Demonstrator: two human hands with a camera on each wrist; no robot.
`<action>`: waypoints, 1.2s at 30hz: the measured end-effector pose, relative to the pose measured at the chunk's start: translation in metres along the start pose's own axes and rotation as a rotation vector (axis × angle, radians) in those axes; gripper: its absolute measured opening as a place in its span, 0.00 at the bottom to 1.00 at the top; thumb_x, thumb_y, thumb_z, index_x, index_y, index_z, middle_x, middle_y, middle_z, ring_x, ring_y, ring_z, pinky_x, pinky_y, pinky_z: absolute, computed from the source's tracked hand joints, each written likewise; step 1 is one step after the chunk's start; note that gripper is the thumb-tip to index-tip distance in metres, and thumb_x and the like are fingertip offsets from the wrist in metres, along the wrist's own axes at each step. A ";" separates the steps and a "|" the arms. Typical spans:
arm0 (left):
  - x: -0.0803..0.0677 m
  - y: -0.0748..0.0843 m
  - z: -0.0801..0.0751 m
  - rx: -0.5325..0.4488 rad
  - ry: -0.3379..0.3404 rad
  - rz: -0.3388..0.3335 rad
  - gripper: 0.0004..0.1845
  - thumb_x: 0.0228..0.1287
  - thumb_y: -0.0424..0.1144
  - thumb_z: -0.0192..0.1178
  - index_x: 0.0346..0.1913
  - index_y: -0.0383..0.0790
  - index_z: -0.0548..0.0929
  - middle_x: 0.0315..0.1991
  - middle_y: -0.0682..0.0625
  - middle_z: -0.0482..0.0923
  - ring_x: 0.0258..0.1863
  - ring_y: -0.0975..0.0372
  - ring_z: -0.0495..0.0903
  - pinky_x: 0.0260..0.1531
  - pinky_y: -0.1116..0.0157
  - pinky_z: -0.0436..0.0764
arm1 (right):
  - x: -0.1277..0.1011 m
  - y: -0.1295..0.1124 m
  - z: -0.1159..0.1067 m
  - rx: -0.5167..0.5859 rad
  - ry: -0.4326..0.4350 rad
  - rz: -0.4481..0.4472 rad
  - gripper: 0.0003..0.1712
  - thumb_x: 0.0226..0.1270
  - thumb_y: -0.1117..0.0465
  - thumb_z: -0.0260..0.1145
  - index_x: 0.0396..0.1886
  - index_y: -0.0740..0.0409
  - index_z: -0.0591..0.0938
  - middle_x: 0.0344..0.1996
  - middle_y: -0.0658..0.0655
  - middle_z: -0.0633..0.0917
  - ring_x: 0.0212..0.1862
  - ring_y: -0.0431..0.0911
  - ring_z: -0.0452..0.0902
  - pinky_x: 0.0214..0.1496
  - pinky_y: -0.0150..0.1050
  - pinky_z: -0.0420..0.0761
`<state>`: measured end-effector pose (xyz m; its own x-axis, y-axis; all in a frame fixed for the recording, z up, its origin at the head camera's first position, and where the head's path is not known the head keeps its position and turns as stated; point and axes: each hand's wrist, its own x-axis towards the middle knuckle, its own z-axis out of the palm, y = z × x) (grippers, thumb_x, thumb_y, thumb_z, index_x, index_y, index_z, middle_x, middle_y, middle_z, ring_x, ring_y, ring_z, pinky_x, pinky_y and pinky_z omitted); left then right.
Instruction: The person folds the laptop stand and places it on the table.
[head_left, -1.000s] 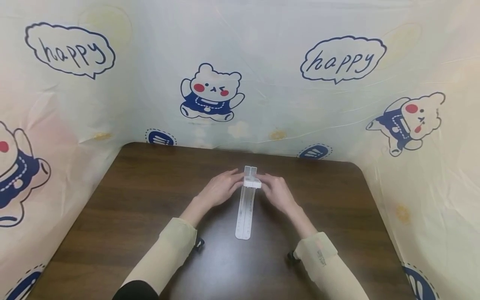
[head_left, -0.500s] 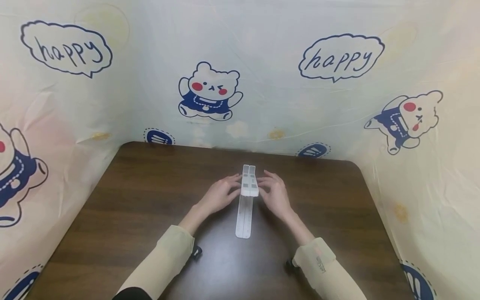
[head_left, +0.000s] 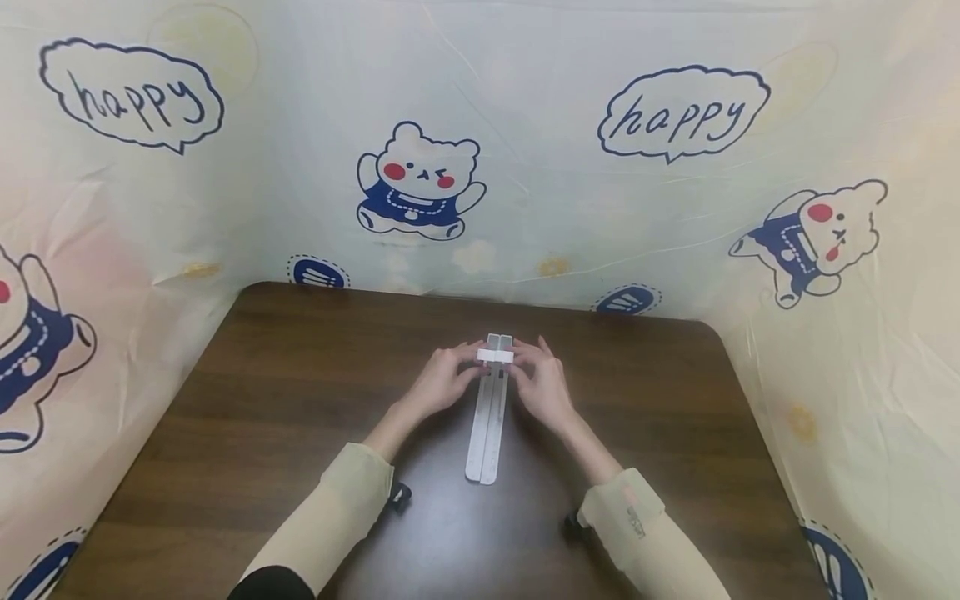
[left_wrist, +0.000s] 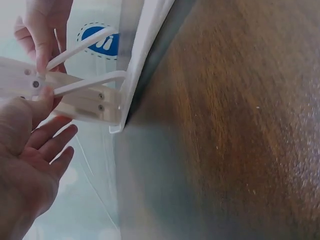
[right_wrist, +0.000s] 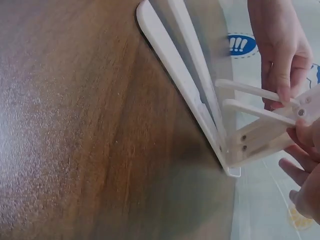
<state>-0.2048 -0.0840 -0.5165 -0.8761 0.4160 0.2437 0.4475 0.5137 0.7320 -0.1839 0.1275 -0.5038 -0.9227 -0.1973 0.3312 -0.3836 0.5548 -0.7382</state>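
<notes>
Both hands meet out in front, forearms angled inward

The left hand (head_left: 442,382) and right hand (head_left: 542,385) face each other, fingertips close together and curled into a light pinch, thumbs forward. From the left wrist view, the left palm lies open with fingers loosely spread below the pinching thumb. Both forearms wear pale sleeves.

Bare table (head_left: 262,400) either side; printed sheet (head_left: 525,208) walls three edges

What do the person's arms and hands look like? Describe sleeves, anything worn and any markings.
Both hands, the left hand and the right hand, are bare: no gloves or rings visible. Each forearm wears a pale beige sleeve; the right sleeve bears small dark print. A small black device sits at each wrist.
</notes>
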 end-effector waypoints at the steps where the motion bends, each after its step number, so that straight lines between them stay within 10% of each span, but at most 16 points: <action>1: 0.001 0.000 0.000 0.010 -0.002 -0.001 0.15 0.75 0.31 0.69 0.60 0.38 0.92 0.69 0.35 0.84 0.73 0.39 0.81 0.80 0.41 0.74 | 0.000 -0.001 0.000 -0.014 -0.001 -0.003 0.03 0.72 0.74 0.72 0.37 0.71 0.91 0.56 0.72 0.91 0.70 0.66 0.84 0.92 0.62 0.56; 12: 0.002 0.006 0.006 0.266 0.072 -0.004 0.08 0.73 0.37 0.72 0.49 0.39 0.95 0.52 0.42 0.94 0.58 0.48 0.90 0.63 0.48 0.89 | -0.006 0.003 0.010 -0.174 0.151 -0.016 0.05 0.68 0.72 0.77 0.43 0.68 0.93 0.50 0.64 0.92 0.63 0.59 0.86 0.72 0.57 0.84; 24: 0.003 0.005 0.005 0.237 0.048 -0.030 0.06 0.74 0.34 0.71 0.43 0.35 0.94 0.41 0.44 0.95 0.43 0.51 0.92 0.49 0.49 0.91 | -0.004 0.010 0.011 -0.124 0.078 0.057 0.06 0.68 0.70 0.78 0.43 0.65 0.93 0.39 0.64 0.94 0.42 0.57 0.91 0.46 0.53 0.91; 36: 0.003 0.004 0.013 0.280 0.177 0.031 0.04 0.73 0.32 0.71 0.42 0.35 0.94 0.40 0.43 0.94 0.45 0.51 0.91 0.51 0.52 0.91 | -0.003 0.020 0.023 -0.438 0.138 -0.179 0.04 0.72 0.69 0.75 0.39 0.62 0.86 0.38 0.60 0.91 0.52 0.57 0.87 0.68 0.62 0.81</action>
<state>-0.2038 -0.0706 -0.5215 -0.8680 0.3103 0.3877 0.4847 0.6994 0.5252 -0.1899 0.1207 -0.5326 -0.8188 -0.2283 0.5267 -0.4564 0.8154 -0.3561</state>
